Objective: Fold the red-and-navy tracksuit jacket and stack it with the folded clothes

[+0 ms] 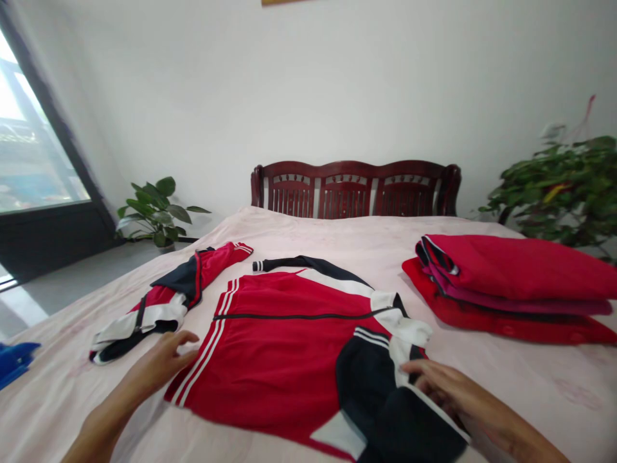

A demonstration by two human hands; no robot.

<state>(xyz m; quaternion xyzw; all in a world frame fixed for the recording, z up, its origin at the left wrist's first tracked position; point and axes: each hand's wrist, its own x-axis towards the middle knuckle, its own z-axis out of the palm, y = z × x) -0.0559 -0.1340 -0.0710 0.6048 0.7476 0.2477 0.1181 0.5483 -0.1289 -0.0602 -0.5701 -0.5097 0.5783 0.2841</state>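
Note:
A red, white and dark navy zip jacket (270, 360) lies spread on the bed, its striped hem to the left and its collar to the right. One dark sleeve (364, 376) is folded across the near part of its front; the other sleeve stretches out on the far side. My left hand (166, 360) is beside the striped hem, thumb and fingers apart, holding nothing. At the near shoulder, below the white collar, my right hand (457, 392) has its fingers bent around the sleeve's white-edged cloth. Some of those fingertips are hidden.
Another red, navy and white garment (193, 276) lies crumpled to the left. Folded red and magenta clothes (520, 270) are stacked at the right. A blue object (17, 361) sits at the left edge. Beyond the pink bedspread (318, 235) stands a wooden headboard (344, 193), with plants on both sides.

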